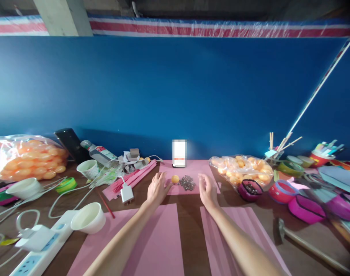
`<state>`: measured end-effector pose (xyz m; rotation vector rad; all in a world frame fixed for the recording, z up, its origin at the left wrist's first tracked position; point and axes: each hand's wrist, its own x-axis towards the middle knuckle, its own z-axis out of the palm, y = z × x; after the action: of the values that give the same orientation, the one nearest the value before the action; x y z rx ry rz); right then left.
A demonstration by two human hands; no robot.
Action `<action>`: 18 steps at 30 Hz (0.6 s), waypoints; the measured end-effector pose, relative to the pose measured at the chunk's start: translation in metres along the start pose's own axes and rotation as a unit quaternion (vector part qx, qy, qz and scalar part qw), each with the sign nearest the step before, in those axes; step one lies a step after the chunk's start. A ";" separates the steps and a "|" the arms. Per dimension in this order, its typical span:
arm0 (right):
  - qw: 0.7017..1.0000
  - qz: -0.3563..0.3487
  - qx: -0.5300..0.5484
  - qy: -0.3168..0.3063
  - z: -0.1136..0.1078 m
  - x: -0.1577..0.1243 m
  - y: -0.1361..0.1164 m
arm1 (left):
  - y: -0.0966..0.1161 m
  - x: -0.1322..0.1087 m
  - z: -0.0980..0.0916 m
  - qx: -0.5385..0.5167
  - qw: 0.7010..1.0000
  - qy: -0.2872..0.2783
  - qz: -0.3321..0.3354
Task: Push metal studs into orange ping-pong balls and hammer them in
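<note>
The left hand (157, 188) has its fingers loose and spread, gripping nothing, the tips just beside a small orange ball (175, 179) at its 2 o'clock. The right hand (208, 190) is open and empty, with a heap of dark metal bits (187, 183) at its 10 o'clock. Ball and heap sit on a pink sheet (192, 168), and a phone (179, 153) stands beyond at 12 o'clock.

A small orange ball (175, 179) and a grey heap of metal bits (187, 183) lie on a pink paper sheet (192, 168). The brown wooden worktop (191, 218) backs onto a plain blue wall panel (175, 92), topped by a red-and-white striped band (221, 28).
</note>
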<state>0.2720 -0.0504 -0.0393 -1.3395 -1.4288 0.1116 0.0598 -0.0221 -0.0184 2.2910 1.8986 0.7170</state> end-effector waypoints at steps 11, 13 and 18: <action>1.000 -0.005 -0.002 0.003 0.000 0.000 -0.002 | 0.002 0.002 0.002 0.003 1.000 -0.013 0.008; 1.000 -0.002 -0.003 -0.001 0.000 0.000 -0.003 | 0.003 0.003 0.003 0.001 1.000 -0.016 0.011; 1.000 0.007 0.003 -0.012 0.000 0.000 -0.001 | 0.007 0.007 0.008 -0.034 0.998 -0.016 0.041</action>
<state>0.2711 -0.0505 -0.0391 -1.3465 -1.4387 0.1420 0.0699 -0.0154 -0.0213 2.3369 1.7472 0.7357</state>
